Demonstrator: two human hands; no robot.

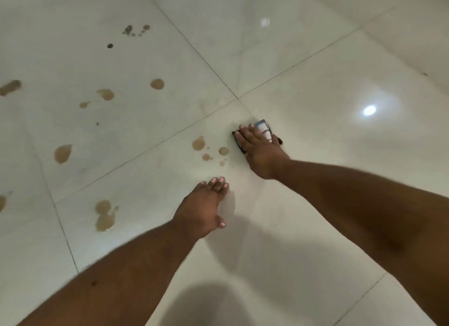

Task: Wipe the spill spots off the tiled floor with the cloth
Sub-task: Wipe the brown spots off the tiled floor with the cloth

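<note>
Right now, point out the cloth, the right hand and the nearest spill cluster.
cloth [264,127]: head view, pale part beyond the fingers.
right hand [258,153]: head view, back of hand.
spill cluster [198,144]: head view, largest brown spot.

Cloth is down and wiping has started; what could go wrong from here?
1. The cloth is small and mostly under the right hand; it may smear the brown spots beside it rather than lift them.
2. The left hand braces on glossy tile near a puddle; it could slip.
3. The far dark spots could be missed.
</note>
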